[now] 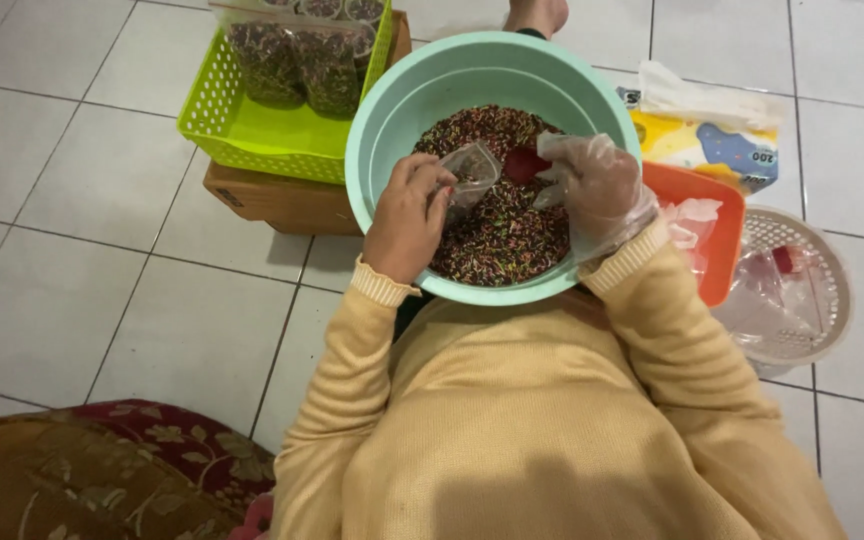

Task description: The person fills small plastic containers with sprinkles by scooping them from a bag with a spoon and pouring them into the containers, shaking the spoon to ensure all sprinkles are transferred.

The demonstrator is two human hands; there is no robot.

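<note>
Left hand (407, 215) grip closed on small clear bag (472, 170), held open over teal bowl (392, 120) of coloured sprinkles (502, 235). Gloved right hand (597, 185) grip closed on red scoop (524, 165), just beside bag mouth. Green basket (252, 130) of filled bags far left.

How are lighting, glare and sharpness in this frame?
Head view: even indoor light, soft glare on the tiles; the sweater's lower front lies in shadow; left hand, gloved right hand and bowl are reasonably sharp; slight wide-angle distortion.
</note>
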